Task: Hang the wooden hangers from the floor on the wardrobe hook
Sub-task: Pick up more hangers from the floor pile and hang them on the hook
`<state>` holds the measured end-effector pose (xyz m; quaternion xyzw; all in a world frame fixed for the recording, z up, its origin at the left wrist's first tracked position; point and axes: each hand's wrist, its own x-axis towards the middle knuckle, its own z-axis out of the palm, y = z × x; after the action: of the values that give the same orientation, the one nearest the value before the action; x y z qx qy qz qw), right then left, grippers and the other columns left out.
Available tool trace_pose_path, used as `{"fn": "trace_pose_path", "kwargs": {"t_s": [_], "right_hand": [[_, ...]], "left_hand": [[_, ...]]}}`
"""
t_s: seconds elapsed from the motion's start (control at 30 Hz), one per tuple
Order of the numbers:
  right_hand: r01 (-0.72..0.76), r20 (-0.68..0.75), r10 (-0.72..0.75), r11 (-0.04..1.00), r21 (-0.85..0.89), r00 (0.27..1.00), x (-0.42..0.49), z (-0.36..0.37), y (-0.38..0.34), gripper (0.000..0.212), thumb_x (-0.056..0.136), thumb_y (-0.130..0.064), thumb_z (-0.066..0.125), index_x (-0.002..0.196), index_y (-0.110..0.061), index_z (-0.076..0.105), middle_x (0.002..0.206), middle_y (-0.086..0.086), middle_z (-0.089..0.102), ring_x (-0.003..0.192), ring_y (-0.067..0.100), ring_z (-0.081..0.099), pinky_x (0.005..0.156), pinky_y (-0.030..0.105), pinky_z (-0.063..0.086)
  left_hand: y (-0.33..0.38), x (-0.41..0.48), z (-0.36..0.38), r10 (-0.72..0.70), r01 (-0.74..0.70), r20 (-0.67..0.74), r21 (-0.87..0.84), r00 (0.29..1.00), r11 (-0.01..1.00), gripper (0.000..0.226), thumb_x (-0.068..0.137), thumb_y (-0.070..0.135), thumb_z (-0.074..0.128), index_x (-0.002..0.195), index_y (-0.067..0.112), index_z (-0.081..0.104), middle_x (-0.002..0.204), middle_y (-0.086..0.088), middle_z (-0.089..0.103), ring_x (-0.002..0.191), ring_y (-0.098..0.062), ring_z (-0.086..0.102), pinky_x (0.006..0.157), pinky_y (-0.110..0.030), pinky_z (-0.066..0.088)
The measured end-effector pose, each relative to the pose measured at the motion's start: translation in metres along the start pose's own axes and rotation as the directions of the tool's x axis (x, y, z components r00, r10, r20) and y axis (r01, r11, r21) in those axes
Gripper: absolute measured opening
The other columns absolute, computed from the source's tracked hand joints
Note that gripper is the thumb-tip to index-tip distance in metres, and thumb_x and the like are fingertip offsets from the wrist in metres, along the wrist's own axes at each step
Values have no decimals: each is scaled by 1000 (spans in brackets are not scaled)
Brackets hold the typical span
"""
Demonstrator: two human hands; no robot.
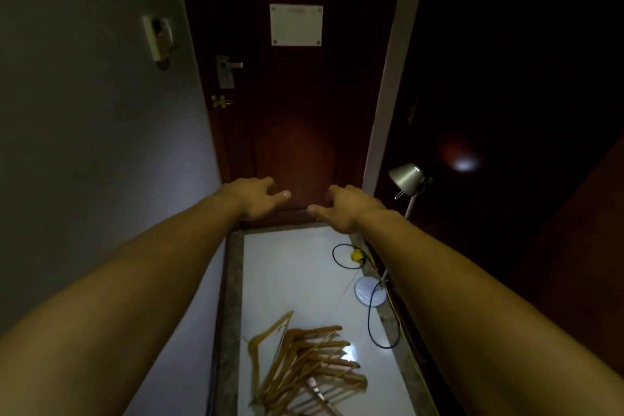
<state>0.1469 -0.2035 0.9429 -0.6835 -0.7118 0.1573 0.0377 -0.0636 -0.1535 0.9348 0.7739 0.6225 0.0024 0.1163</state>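
Dim entry corridor, white floor (297, 280). Wooden hangers (304, 361) lie piled, untouched. Our left hand (256, 197) and right hand (344, 209) hover loosely curled, empty. Next: stoop and grasp one.

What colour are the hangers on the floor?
The hangers are light brown wood; head view.

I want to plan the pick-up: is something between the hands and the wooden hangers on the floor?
Nothing visible. The left hand and right hand are empty; the wooden hangers lie uncovered on the floor. The lamp and black cable are right of the pile.
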Motion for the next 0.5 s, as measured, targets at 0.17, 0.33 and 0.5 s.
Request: {"fn": "trace_pose_path", "kwargs": {"t_s": [0.17, 0.33, 0.5], "right_hand": [[-5, 50, 3, 999, 40, 999, 25, 29, 6, 70, 93, -67, 46, 139, -15, 49, 138, 16, 53, 121, 36, 54, 98, 43, 48], [7, 171, -22, 996, 92, 985, 51, 71, 26, 74, 97, -63, 45, 149, -10, 42, 152, 13, 45, 135, 32, 47, 108, 40, 41], [-54, 362, 23, 996, 74, 932, 71, 119, 68, 79, 95, -66, 45, 150, -10, 37, 147, 17, 48, 126, 34, 53, 100, 44, 49]], "left_hand": [[-17, 6, 40, -23, 27, 97, -39, 995, 999, 70, 91, 72, 29, 142, 25, 43, 142, -11, 52, 124, -30, 52, 101, -45, 45], [-23, 20, 90, -117, 135, 195, -79, 974, 988, 75, 93, 71, 30, 150, 24, 34, 155, -10, 38, 136, -31, 42, 110, -43, 38], [-19, 34, 133, -209, 254, 269, -145, 940, 956, 75, 93, 70, 30, 151, 23, 32, 158, -11, 34, 139, -32, 40, 112, -43, 35]]}}
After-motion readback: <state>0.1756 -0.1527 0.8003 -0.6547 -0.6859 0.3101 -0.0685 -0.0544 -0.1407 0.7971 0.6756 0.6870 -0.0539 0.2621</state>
